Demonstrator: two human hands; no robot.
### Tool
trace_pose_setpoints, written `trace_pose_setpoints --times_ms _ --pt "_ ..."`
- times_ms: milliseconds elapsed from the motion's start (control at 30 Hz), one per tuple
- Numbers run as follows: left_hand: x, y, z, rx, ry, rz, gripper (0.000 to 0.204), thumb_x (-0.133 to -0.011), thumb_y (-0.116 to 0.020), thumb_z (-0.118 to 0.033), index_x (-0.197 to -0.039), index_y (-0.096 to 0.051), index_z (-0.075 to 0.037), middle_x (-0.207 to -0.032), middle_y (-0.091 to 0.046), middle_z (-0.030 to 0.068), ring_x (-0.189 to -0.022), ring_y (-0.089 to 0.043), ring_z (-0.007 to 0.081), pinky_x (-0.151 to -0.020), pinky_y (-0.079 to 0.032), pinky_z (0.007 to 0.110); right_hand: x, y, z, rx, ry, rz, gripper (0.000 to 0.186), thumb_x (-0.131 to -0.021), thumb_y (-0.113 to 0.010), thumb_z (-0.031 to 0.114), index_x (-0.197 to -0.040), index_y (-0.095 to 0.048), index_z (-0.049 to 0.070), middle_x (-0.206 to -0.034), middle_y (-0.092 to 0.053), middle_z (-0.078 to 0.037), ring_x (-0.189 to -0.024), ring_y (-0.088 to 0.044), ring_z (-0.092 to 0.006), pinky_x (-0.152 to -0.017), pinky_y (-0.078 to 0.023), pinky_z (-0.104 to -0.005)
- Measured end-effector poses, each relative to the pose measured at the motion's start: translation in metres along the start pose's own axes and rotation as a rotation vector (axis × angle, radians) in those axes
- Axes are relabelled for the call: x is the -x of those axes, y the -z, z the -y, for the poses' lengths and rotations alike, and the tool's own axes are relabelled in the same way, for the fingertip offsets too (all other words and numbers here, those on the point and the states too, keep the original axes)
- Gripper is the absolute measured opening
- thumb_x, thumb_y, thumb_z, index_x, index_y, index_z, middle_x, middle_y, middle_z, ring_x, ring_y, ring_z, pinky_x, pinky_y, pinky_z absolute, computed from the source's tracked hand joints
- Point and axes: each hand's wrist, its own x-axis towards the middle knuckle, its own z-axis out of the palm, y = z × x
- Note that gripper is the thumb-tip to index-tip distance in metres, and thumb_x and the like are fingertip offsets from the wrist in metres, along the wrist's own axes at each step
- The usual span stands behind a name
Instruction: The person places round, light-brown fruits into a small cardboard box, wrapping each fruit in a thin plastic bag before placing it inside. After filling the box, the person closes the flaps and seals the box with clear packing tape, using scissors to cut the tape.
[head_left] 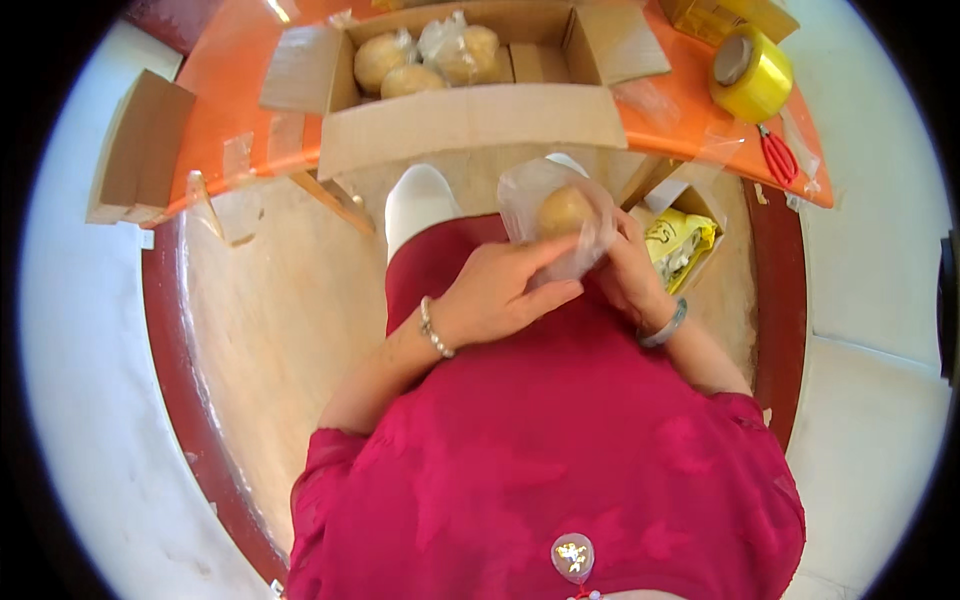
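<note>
We're seemingly bagging a ball (566, 211): right hand (637, 272) clamped on bag (519, 198), left hand (503, 288) touching, thumb and forefinger apart; next likely calls for gathering plastic.

1. Can't read any text, label, brand, number or sign in view.
2. See dark print on crumpled yellow plastic packaging (680, 236), inside small open cardboard box (697, 204) below orange table (225, 90). Too small to tell lettering from drawing.
3. See gold marks on clear teardrop-shaped pendant (573, 557) over dark pink top (540, 430). Can't tell characters from ornament.
</note>
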Motion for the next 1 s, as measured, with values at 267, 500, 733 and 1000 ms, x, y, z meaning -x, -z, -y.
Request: trace_pose_setpoints --times_ms 267,500,733,1000 --pt "0.017 -0.002 0.015 0.080 0.043 -0.522 0.010 -0.084 -0.063 -0.006 -0.093 -0.064 -0.001 -0.094 -0.066 0.0103 -0.090 -0.063 0.0245 -0.072 -0.050 0.032 0.004 0.017 0.006 -0.226 -0.029 0.277 0.032 -0.092 -0.053 0.022 -0.116 -0.051 0.001 -0.096 -0.064 -0.011 -0.076 -0.066 -0.0187 -0.064 -0.054 -0.0305" --pt "-0.010 -0.014 0.026 0.407 0.018 -0.354 0.049 -0.083 -0.063 0.000 -0.129 -0.048 -0.002 -0.133 -0.049 0.0117 -0.118 -0.052 0.0206 -0.097 -0.044 0.031 0.003 0.005 0.009 -0.170 -0.043 0.297 0.035 -0.094 -0.053 0.023 -0.122 -0.049 0.002 -0.102 -0.062 -0.008 -0.081 -0.065 -0.0148 -0.067 -0.054 -0.0282" --pt "-0.011 -0.024 0.028 0.522 0.099 -0.350 0.062 -0.082 -0.065 -0.003 -0.137 -0.036 0.001 -0.129 -0.050 0.0094 -0.120 -0.048 0.0184 -0.102 -0.040 0.032 0.001 -0.009 -0.001 0.143 -0.031 0.264 0.050 -0.096 -0.051 0.021 -0.141 -0.036 0.003 -0.125 -0.054 -0.008 -0.110 -0.052 -0.0133 -0.091 -0.045 -0.0276" --pt "-0.012 -0.001 0.032 0.603 0.062 -0.481 0.056 -0.077 -0.059 0.008 -0.131 -0.044 0.000 -0.125 -0.052 0.0077 -0.116 -0.050 0.0165 -0.100 -0.042 0.032 0.004 0.010 0.029 1.370 0.009 0.417 0.045 -0.088 -0.055 0.034 -0.126 -0.052 0.009 -0.095 -0.065 -0.020 -0.085 -0.062 -0.0394 -0.076 -0.051 -0.0416"
